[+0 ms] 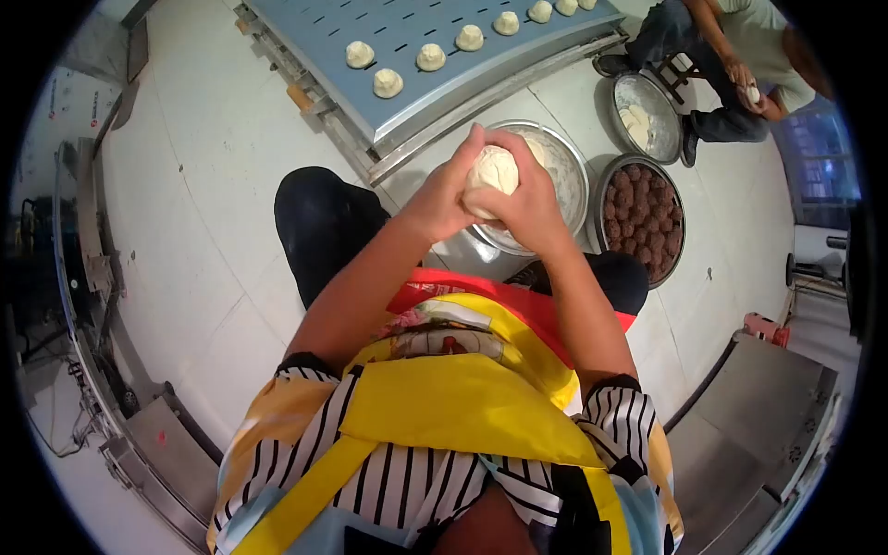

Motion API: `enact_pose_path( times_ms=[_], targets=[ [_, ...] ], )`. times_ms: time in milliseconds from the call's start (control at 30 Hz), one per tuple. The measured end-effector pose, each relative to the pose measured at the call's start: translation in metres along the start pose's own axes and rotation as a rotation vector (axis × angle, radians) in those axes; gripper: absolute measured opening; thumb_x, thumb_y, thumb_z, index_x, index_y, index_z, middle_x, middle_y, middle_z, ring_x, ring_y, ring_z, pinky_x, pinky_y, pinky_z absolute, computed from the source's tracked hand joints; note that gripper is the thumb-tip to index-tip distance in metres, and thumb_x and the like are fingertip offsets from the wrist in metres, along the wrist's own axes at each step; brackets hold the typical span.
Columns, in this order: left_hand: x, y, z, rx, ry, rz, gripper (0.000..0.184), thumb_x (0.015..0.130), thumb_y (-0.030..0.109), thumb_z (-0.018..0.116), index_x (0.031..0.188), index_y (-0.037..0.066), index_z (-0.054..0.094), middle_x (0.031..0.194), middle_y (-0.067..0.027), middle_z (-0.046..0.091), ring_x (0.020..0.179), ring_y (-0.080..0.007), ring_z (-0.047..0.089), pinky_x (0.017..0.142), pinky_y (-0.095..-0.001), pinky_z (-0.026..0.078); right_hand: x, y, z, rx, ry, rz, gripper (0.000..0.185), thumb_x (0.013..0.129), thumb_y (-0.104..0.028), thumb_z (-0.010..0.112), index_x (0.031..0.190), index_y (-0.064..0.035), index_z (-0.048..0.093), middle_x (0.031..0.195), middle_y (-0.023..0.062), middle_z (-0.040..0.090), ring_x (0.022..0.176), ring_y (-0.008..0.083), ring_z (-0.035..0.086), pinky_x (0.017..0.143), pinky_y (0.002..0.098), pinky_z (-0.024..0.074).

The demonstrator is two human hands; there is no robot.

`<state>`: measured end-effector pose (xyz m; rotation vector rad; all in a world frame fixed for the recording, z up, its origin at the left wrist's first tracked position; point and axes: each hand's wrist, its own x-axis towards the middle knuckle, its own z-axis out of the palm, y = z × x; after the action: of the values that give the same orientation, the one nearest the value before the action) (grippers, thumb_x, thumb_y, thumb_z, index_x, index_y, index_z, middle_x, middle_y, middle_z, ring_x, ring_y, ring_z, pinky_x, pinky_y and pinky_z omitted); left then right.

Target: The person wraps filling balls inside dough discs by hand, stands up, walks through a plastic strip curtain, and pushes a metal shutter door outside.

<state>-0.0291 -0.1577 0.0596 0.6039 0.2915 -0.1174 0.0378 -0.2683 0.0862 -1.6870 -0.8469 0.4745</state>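
Yellow apron cloth (462,407) is worn at six o'clock over a striped shirt (407,481), and red cloth (546,319) is spread across the lap beyond it. At one o'clock, a ball of pale dough (493,171) is held up in front of the lap between both hands. It is cupped on its left side by the left hand (444,199) and on its right side by the right hand (532,199); the fingers of both are curled around it in a grasp. Partly hidden behind the hands, a metal bowl (575,199) is set on the tiled floor (203,268), and more pale dough (536,153) is seen inside. Just beside it, between two and three o'clock, a round tray (684,227) is filled with dark brown balls (638,217). Farther off at two o'clock, a second bowl (666,134) is seen with pale pieces (635,125) in it, near a seated person (740,28) by whose hands a small pale lump (752,94) is held. At twelve o'clock, dough mounds (431,57) are lined up near the edge of a blue-grey slotted desk (370,18). At four o'clock, a metal cabinet (758,388) is seen.
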Motion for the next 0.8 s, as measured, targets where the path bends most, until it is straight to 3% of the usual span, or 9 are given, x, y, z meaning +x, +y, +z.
enact_pose_path(
  times_ms=[67,167,233,300,333,433,667,733,800],
  targets=[
    [0.002,0.007,-0.019,0.070,-0.194,-0.058,0.062,0.087,0.065,0.040,0.111,0.010,0.054,0.098,-0.0062,0.063,0.086,-0.0169,0.064,0.063,-0.0351,0.055,0.001,-0.002,0.002,0.079,-0.034,0.045,0.053,0.066,-0.022,0.073,0.113,-0.0055,0.054,0.095,0.0080,0.060,0.085,0.0170,0.058,0.076,0.0296,0.0475],
    [0.009,-0.005,-0.008,-0.001,0.113,0.059,0.061,0.086,0.065,0.042,0.111,0.011,0.054,0.097,-0.0067,0.063,0.087,-0.0169,0.064,0.066,-0.0348,0.054,0.000,0.016,0.004,-0.088,-0.004,0.010,0.060,0.065,-0.023,0.076,0.117,-0.0051,0.051,0.100,0.0101,0.058,0.086,0.0171,0.058,0.076,0.0298,0.0477],
    [0.003,-0.001,-0.011,0.054,0.093,0.017,0.062,0.086,0.067,0.039,0.112,0.012,0.055,0.098,-0.0052,0.062,0.089,-0.0169,0.063,0.069,-0.0339,0.053,0.000,0.020,0.009,-0.180,0.039,-0.106,0.063,0.064,-0.024,0.078,0.117,-0.0045,0.051,0.102,0.0108,0.058,0.087,0.0172,0.059,0.077,0.0300,0.0476],
    [-0.010,0.005,-0.013,0.248,0.062,-0.003,0.065,0.087,0.069,0.034,0.112,0.013,0.056,0.102,-0.0030,0.062,0.095,-0.0153,0.061,0.076,-0.0332,0.051,-0.003,0.006,0.005,0.136,-0.124,0.037,0.065,0.064,-0.026,0.079,0.118,-0.0041,0.051,0.103,0.0107,0.057,0.088,0.0176,0.058,0.078,0.0306,0.0472],
    [-0.004,0.007,-0.017,0.119,0.013,-0.020,0.066,0.086,0.070,0.034,0.112,0.014,0.056,0.103,-0.0029,0.062,0.094,-0.0160,0.061,0.076,-0.0353,0.050,-0.004,0.000,0.005,0.294,-0.203,0.108,0.066,0.064,-0.026,0.079,0.118,-0.0040,0.050,0.104,0.0107,0.057,0.088,0.0177,0.058,0.079,0.0309,0.0470],
    [0.004,-0.003,-0.009,-0.041,0.202,-0.009,0.065,0.086,0.070,0.035,0.111,0.014,0.056,0.098,-0.0048,0.063,0.086,-0.0183,0.063,0.064,-0.0377,0.052,0.001,0.020,0.007,-0.127,-0.036,-0.078,0.067,0.063,-0.024,0.079,0.120,-0.0046,0.049,0.103,0.0099,0.056,0.088,0.0167,0.058,0.080,0.0307,0.0468],
    [0.000,0.002,-0.035,0.146,-0.081,-0.054,0.067,0.085,0.070,0.035,0.116,0.014,0.054,0.105,-0.0054,0.062,0.092,-0.0185,0.062,0.071,-0.0392,0.052,0.003,0.017,0.009,0.158,-0.134,0.124,0.069,0.064,-0.020,0.079,0.122,-0.0042,0.048,0.105,0.0092,0.057,0.095,0.0167,0.056,0.084,0.0294,0.0451],
    [0.007,-0.009,-0.031,0.001,0.059,0.012,0.065,0.087,0.068,0.034,0.117,0.014,0.052,0.104,-0.0062,0.062,0.089,-0.0186,0.063,0.067,-0.0388,0.053,0.006,0.021,0.014,-0.004,-0.074,0.071,0.068,0.064,-0.021,0.079,0.123,-0.0035,0.048,0.106,0.0093,0.057,0.096,0.0168,0.055,0.085,0.0295,0.0446],
    [0.004,-0.008,-0.030,0.011,0.101,0.030,0.064,0.088,0.067,0.033,0.118,0.014,0.051,0.103,-0.0065,0.062,0.088,-0.0186,0.064,0.065,-0.0378,0.053,0.004,0.009,0.018,0.112,-0.078,0.010,0.067,0.065,-0.021,0.079,0.122,-0.0030,0.049,0.105,0.0093,0.057,0.096,0.0161,0.055,0.085,0.0294,0.0449]
  ],
)
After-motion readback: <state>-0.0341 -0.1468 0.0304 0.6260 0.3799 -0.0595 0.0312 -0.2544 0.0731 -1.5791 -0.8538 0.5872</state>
